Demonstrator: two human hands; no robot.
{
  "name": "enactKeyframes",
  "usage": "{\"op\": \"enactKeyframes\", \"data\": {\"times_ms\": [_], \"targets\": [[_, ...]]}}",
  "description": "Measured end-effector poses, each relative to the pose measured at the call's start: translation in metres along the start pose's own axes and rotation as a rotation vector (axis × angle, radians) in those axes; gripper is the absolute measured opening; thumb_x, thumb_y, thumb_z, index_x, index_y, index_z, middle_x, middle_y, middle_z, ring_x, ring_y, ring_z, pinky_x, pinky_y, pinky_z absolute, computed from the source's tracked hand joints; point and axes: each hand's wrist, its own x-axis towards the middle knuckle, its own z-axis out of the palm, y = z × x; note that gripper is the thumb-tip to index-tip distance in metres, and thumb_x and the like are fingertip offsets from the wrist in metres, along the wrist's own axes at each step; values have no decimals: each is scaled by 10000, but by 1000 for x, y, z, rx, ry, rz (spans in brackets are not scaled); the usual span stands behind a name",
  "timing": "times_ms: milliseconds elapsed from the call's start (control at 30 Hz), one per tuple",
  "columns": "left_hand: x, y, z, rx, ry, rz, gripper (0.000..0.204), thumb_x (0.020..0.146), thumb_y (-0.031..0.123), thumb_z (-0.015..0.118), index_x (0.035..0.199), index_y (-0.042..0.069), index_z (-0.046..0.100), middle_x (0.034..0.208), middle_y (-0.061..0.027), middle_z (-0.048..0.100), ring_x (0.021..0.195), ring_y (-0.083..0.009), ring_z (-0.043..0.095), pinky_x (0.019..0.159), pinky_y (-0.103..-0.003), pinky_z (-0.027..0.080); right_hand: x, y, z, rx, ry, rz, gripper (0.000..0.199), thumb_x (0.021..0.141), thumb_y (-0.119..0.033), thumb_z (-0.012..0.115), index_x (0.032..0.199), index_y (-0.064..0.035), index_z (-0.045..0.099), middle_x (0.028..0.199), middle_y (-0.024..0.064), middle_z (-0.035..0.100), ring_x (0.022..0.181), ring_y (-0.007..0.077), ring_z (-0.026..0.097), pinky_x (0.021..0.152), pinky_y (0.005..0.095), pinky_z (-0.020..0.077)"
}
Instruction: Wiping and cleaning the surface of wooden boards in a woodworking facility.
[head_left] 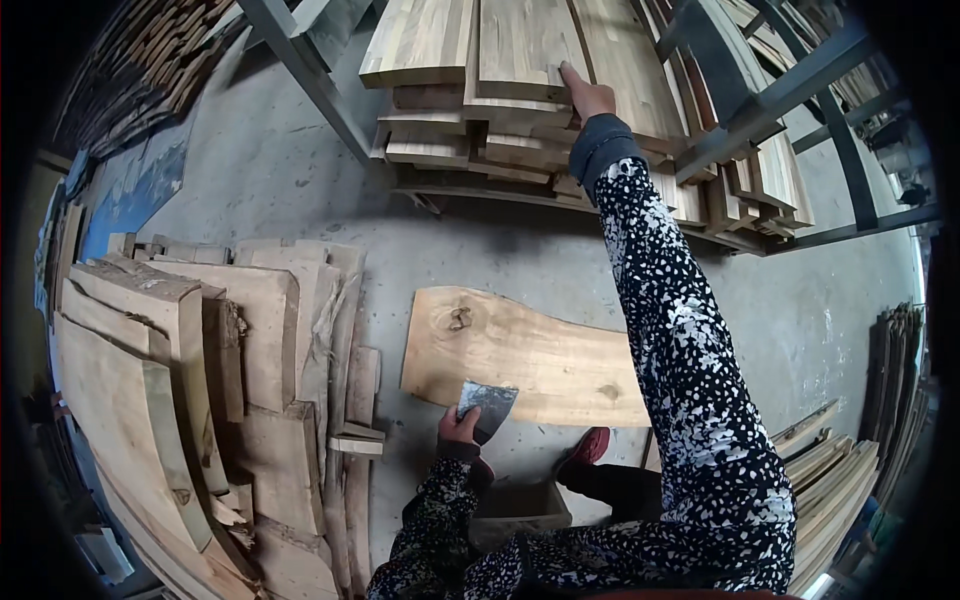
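My left hand (459, 425) grips a thin grey sheet (487, 410), its corner pinched by the fingers; I cannot tell what it is made of. The sheet overlaps the near edge of a pale wooden slab (530, 350) with dark knots and wavy sides, lying below me. My right arm reaches far forward. At its end, my right hand (590, 97) holds the near corner of a planed wooden board (528, 50) on top of a stack. One finger or thumb lies along that corner, while the other fingers are mostly hidden.
Rough thick slabs (270, 460) stand piled on the left. Under the planed stack is a low support, with a grey metal frame (755, 100) at its right. An open box (520, 508) sits by my red shoe (590, 445). More narrow planks (835, 490) lie at lower right.
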Motion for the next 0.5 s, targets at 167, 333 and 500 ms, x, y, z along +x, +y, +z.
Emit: {"op": "enactKeyframes", "data": {"times_ms": [167,333,500], "targets": [[43,-13,17,-331,-64,93,154,731,116,642,825,12,577,747,-17,592,645,-80,526,598,-235,431,-3,2,8,52,136,-36,598,609,-398,731,836,130,565,806,145,584,645,210,543,559,339,442],[56,-16,29,-365,-122,153,153,741,110,641,833,10,570,744,0,591,647,-70,526,595,-226,432,-11,-5,5,346,115,59,643,599,-347,722,986,126,522,1051,243,538,970,300,536,853,319,401],[68,-26,30,-383,-139,136,226,735,53,611,945,-2,546,811,-13,587,710,-87,536,658,-228,436,-62,-13,-10,638,41,10,407,638,-228,721,889,41,547,853,127,561,750,220,541,664,311,420]]}}
